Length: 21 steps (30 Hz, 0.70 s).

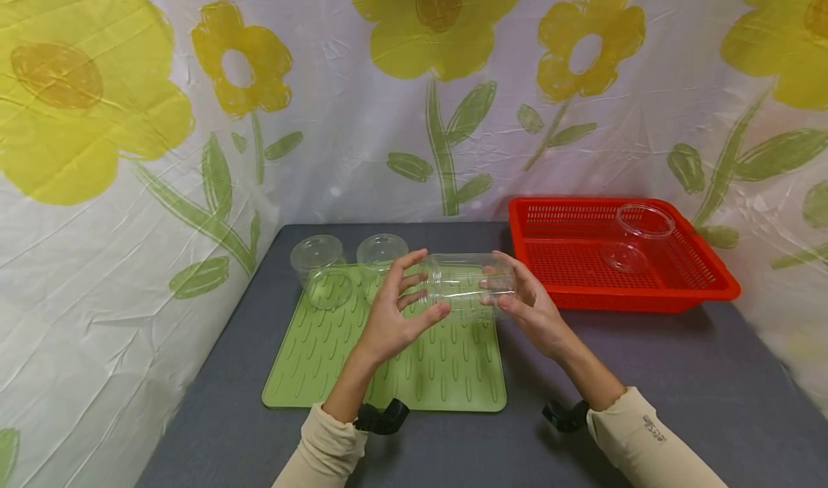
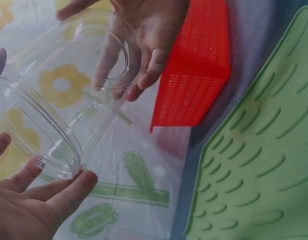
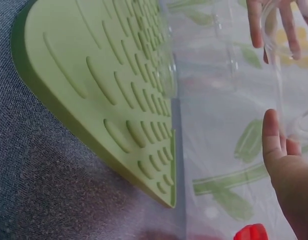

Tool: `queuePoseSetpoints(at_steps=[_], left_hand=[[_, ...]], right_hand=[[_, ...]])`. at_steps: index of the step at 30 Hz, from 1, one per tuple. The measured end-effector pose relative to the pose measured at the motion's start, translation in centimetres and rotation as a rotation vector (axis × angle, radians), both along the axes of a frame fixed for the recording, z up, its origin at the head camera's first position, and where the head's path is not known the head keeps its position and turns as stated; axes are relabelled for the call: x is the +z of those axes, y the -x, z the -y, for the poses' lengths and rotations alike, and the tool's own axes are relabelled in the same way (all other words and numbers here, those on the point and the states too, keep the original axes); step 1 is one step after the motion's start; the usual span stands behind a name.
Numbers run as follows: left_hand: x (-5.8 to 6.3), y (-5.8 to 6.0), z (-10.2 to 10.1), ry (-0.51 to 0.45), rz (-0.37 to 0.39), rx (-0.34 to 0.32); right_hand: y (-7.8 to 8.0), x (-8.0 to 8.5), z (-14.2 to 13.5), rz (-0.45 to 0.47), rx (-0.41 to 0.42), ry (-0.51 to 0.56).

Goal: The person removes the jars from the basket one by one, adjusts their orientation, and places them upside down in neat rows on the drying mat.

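Observation:
Both hands hold a clear jar [image 1: 467,278] lying sideways in the air over the green ridged mat [image 1: 382,391]. My left hand [image 1: 396,323] grips its ringed mouth end, thumb in front and fingers behind. At the base end, my right hand [image 1: 535,314] holds it between thumb and fingers, which show through the clear wall. In the left wrist view the jar's ridged rim [image 2: 56,130] sits between the left fingers and thumb. Two more clear jars, one at the left [image 1: 328,288] and another beside it [image 1: 382,251], stand on the mat's far left part.
A red perforated basket [image 1: 621,301] stands at the back right, with one clear jar [image 1: 626,256] standing in it. The mat lies on a dark grey table [image 1: 453,448]. Behind hangs a white sheet [image 1: 323,172] printed with yellow flowers.

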<state>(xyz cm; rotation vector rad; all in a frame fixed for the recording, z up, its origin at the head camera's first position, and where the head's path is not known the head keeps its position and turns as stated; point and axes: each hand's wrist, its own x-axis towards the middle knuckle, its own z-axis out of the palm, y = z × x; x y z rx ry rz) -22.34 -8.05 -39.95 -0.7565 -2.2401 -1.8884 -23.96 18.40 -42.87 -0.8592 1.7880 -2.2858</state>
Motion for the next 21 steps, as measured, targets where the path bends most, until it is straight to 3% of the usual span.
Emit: queuePoseSetpoints(at_steps=[7,13,16,21], left_hand=[[0.1,0.1,0.1,0.036,-0.015,0.005],[0.7,0.0,-0.1,0.156,-0.088,0.068],[1.3,0.0,-0.2,0.266,-0.19,0.093],[2.1,0.1,-0.7,0.536,-0.467,0.137]], right_hand=[[0.0,0.3,0.0,-0.006,-0.05,-0.031],[-0.2,0.3,-0.1,-0.013,-0.11,-0.102],[-0.3,0.4,-0.1,-0.024,-0.13,-0.129],[-0.4,0.3,0.0,-0.056,-0.187,-0.232]])
